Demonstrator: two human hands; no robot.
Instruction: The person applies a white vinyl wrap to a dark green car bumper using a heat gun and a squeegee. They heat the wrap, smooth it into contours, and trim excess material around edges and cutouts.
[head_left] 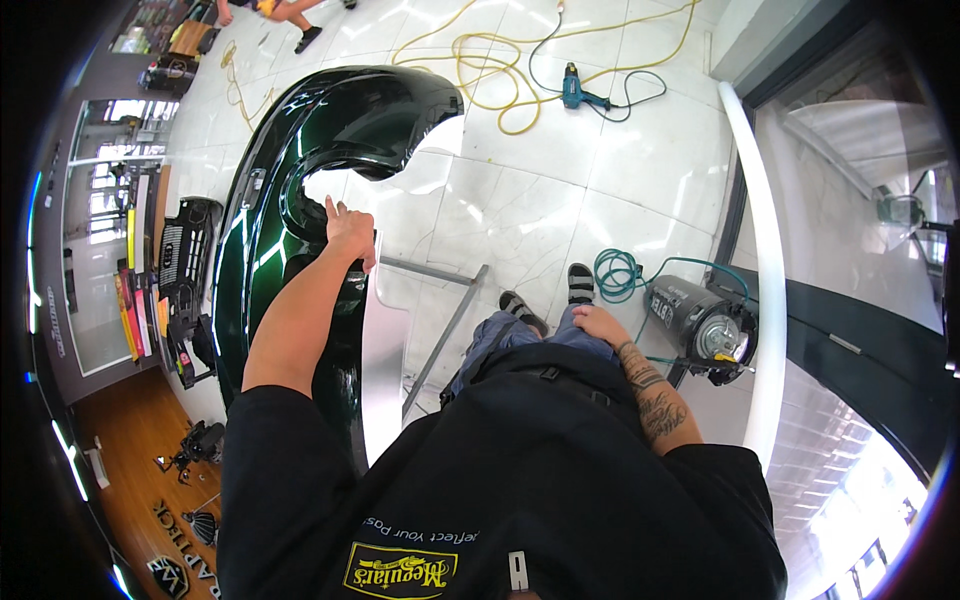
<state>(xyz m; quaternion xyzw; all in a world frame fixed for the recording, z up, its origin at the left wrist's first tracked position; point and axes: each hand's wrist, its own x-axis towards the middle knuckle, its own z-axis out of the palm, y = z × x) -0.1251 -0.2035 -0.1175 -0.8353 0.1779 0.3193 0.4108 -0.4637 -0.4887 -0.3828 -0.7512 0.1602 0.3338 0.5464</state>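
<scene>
A long, glossy dark green car body panel (265, 200) with a curved cutout stands at my left. My left hand (350, 232) is at the inner edge of that cutout, its index finger stretched out and the other fingers partly hidden. It appears to touch the edge and holds nothing that I can see. On my thigh, over the blue trousers (490, 340), lies my right hand (600, 325), with its fingers loosely laid down and nothing in them.
A grey metal stand (440, 272) shows beside the panel. Ahead on the tiled floor lie a teal heat gun (580, 95) and a looped yellow cord (490, 65). A black cylindrical machine (695, 320) with a green hose (620, 280) is at my right. Far left, another person's leg (295, 15) shows.
</scene>
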